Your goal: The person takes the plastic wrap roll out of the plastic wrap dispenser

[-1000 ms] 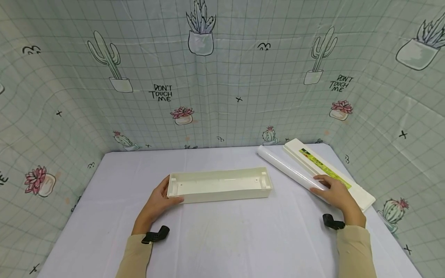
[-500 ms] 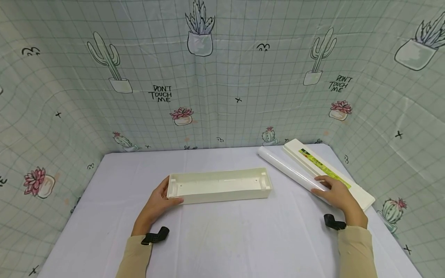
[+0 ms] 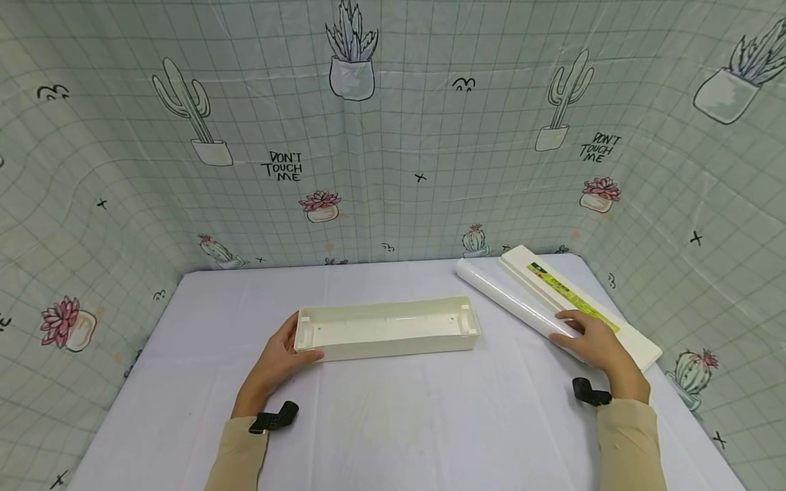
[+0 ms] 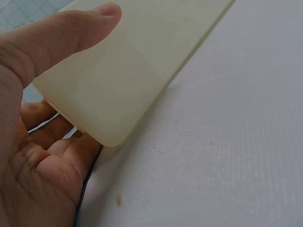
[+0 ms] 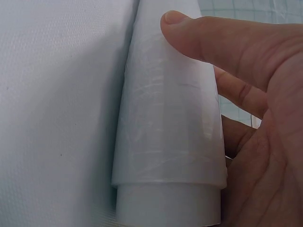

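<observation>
A long cream plastic box (image 3: 399,346), open at the top, lies across the middle of the table. My left hand (image 3: 278,361) grips its left end, thumb on the near wall and fingers behind the end. In the left wrist view the thumb presses the smooth box wall (image 4: 128,71). To the right, a roll of cling film (image 3: 506,294) lies slantwise on the cloth. My right hand (image 3: 597,346) holds its near end, thumb on one side and fingers on the other. The roll's core sticks out below the film (image 5: 170,118) in the right wrist view.
A flat cream lid (image 3: 635,344) with a yellow-green label lies right beside the roll, slanted the same way. White cloth (image 3: 393,423) covers the table. A patterned curtain (image 3: 393,136) with cactus drawings stands behind and at both sides.
Almost nothing differs. My right hand has shifted very slightly right on the roll since a second ago; the box, roll and lid stay in place.
</observation>
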Demonstrator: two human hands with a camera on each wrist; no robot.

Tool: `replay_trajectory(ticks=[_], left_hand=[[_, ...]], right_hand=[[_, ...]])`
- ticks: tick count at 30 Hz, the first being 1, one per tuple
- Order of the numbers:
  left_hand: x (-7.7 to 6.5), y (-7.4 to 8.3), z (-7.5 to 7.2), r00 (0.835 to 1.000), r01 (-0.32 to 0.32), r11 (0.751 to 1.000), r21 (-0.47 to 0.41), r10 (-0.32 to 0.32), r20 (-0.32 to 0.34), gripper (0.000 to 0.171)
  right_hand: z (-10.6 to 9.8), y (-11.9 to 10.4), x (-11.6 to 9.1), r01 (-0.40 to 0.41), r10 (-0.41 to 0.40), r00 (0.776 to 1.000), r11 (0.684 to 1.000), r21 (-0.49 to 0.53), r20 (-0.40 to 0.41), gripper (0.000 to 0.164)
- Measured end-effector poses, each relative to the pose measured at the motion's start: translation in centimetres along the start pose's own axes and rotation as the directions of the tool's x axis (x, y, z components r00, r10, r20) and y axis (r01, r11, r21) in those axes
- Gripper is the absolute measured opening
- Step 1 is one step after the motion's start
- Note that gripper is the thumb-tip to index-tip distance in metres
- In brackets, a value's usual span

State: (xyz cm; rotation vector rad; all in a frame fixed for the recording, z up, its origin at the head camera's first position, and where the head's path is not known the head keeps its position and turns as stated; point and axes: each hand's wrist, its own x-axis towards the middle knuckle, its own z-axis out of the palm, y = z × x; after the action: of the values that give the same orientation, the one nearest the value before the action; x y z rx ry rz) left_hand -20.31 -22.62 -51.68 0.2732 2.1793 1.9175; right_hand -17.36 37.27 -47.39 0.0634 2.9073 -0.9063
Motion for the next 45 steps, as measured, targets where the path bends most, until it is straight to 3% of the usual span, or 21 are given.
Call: replay_trajectory(ticks=[30, 45], left_hand=[[-0.07, 0.37, 0.02, 1.000, 0.021, 1.000, 0.019, -0.021, -0.004, 0.114], [0.07, 0.24, -0.03, 1.000, 0.007, 1.000, 0.021, -0.007, -0.001, 0.110]], right_hand=[[-0.27, 0.00, -0.25, -0.027, 0.028, 1.000, 0.999, -0.017, 0.010, 0.063], [-0.21, -0.42, -0.14, -0.002, 0.002, 1.000, 0.999, -0.049, 0.003, 0.056]])
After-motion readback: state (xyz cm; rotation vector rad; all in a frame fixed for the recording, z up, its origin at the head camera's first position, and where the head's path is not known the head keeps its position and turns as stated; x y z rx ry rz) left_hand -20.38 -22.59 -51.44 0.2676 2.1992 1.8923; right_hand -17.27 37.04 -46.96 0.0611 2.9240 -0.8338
